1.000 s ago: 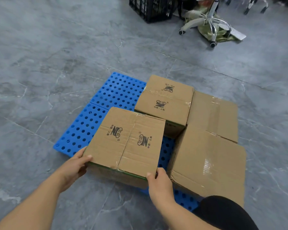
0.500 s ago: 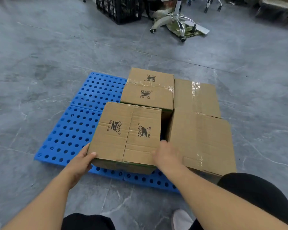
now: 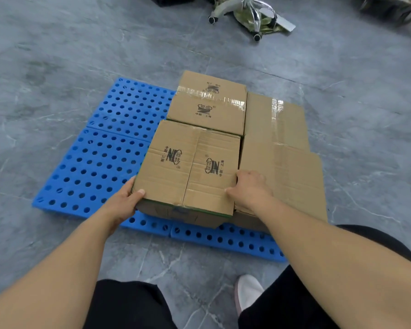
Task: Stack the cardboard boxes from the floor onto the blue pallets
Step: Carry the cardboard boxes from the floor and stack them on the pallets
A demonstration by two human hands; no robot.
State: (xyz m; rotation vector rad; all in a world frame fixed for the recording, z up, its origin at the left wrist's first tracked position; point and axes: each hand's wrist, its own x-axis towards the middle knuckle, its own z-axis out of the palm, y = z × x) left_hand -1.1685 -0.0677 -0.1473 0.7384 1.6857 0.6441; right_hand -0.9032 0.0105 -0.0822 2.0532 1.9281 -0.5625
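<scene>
A printed cardboard box (image 3: 190, 167) rests on the blue pallets (image 3: 100, 162) near their front edge. My left hand (image 3: 124, 203) grips its near left corner. My right hand (image 3: 249, 191) presses on its near right edge, between it and the large plain box (image 3: 285, 172) to its right. Behind it stands a second printed, taped box (image 3: 209, 103), touching it. Another plain box (image 3: 275, 117) lies at the back right.
The pallets' left half is bare, showing its round holes. An office chair base (image 3: 247, 13) and a dark crate stand on the grey floor far behind. My knees and a white shoe (image 3: 247, 290) are at the bottom.
The box has moved forward onto the pallets and come down against the rear box and the plain box. My right hand shifted from its front corner to its right edge.
</scene>
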